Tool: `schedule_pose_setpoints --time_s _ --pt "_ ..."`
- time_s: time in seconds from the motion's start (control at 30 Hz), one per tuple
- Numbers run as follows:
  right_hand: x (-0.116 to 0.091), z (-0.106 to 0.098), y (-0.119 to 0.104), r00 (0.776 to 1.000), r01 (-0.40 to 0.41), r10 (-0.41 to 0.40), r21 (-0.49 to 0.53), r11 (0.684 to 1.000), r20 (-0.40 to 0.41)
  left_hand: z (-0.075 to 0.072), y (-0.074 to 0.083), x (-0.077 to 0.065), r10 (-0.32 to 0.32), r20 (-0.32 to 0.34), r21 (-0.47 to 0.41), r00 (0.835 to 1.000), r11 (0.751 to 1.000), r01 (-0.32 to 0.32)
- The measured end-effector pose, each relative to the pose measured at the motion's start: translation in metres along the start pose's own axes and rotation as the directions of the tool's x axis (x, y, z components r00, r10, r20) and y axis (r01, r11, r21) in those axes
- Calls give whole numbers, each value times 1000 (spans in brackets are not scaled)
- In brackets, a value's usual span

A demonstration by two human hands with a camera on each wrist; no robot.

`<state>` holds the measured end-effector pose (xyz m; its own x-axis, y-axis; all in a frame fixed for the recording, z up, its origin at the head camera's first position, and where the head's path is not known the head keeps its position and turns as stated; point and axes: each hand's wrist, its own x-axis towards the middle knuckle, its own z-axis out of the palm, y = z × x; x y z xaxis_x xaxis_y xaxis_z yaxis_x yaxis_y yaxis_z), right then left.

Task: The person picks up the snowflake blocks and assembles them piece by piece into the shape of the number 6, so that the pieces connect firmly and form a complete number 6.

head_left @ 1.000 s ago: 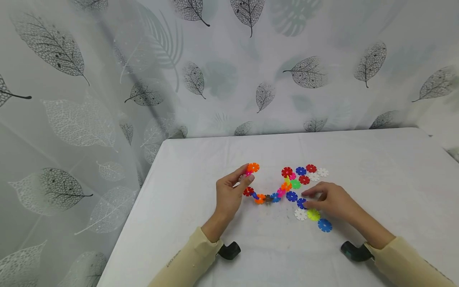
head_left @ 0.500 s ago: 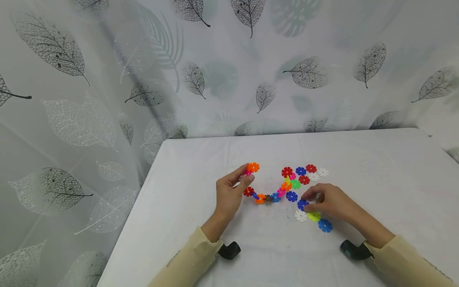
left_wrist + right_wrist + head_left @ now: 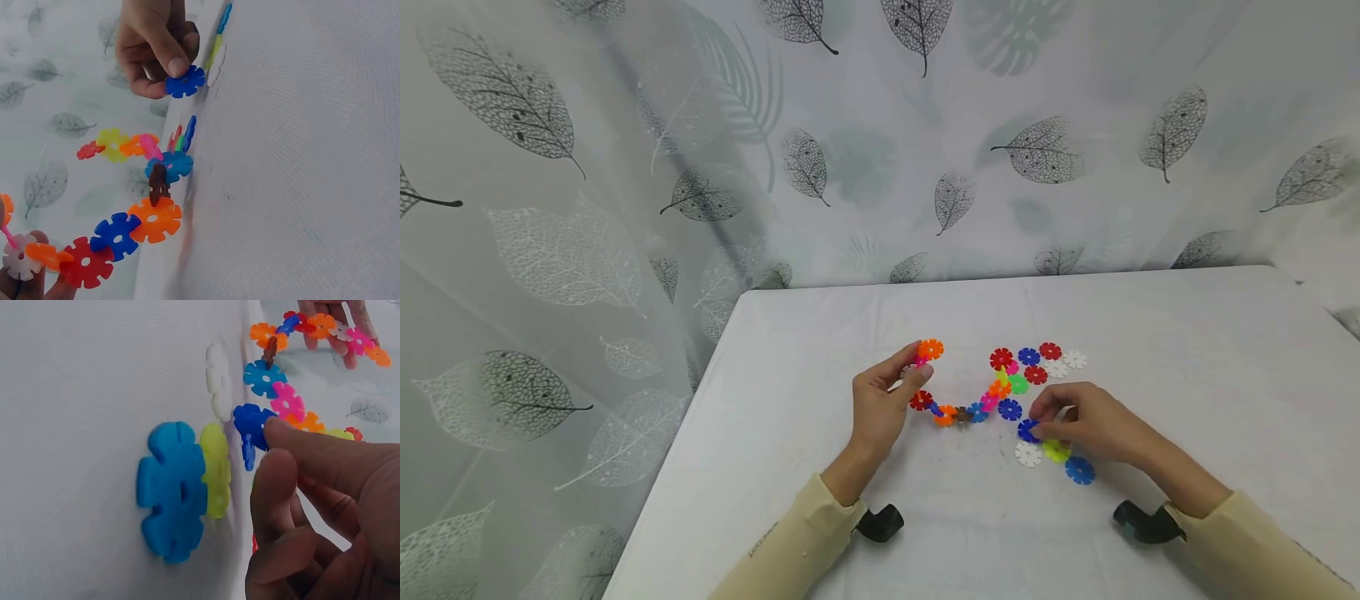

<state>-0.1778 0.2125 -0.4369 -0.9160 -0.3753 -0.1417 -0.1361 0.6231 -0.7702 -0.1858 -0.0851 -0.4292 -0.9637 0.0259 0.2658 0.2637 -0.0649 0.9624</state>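
Note:
My left hand (image 3: 878, 412) holds a curved chain of interlocked plastic snowflake discs near its orange end disc (image 3: 931, 349). The chain runs through a red disc (image 3: 86, 262), an orange disc (image 3: 155, 220), a brown disc (image 3: 159, 184) and a light blue disc (image 3: 170, 166) to a red disc (image 3: 1001, 359) at its far end. With thumb and finger, my right hand (image 3: 1093, 422) pinches a dark blue snowflake disc (image 3: 185, 82), apart from the chain. Part of that disc is hidden behind the thumb in the right wrist view.
Beside the right hand lie a white disc (image 3: 1028, 454), a yellow disc (image 3: 1057, 451) and a light blue disc (image 3: 1080, 471). Farther back are several loose discs, among them a green disc (image 3: 1018, 384). A white cloth (image 3: 970, 533) covers the table; a leaf-patterned curtain (image 3: 865, 200) hangs behind.
My right fingers have closed onto the dark blue disc, which has shifted slightly towards me and then left. The left hand and the chain stay nearly still.

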Motion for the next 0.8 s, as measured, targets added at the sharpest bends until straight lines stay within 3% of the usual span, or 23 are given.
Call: schedule_pose_setpoints --time_s 0.2,0.4,0.53,0.8 --pt "0 -1 -6 995 20 -34 137 990 99 0 1 0 -4 4 -23 1000 1000 4" --pt "-2 -3 -14 986 81 -110 220 972 124 0 -1 0 -4 15 -32 1000 999 5" --pt "-2 -2 -20 990 108 -127 239 965 64 0 -1 0 -3 25 -25 1000 1000 4" --pt "5 3 -39 990 95 -59 289 953 -132 2 -1 -2 -6 30 -11 1000 1000 6"
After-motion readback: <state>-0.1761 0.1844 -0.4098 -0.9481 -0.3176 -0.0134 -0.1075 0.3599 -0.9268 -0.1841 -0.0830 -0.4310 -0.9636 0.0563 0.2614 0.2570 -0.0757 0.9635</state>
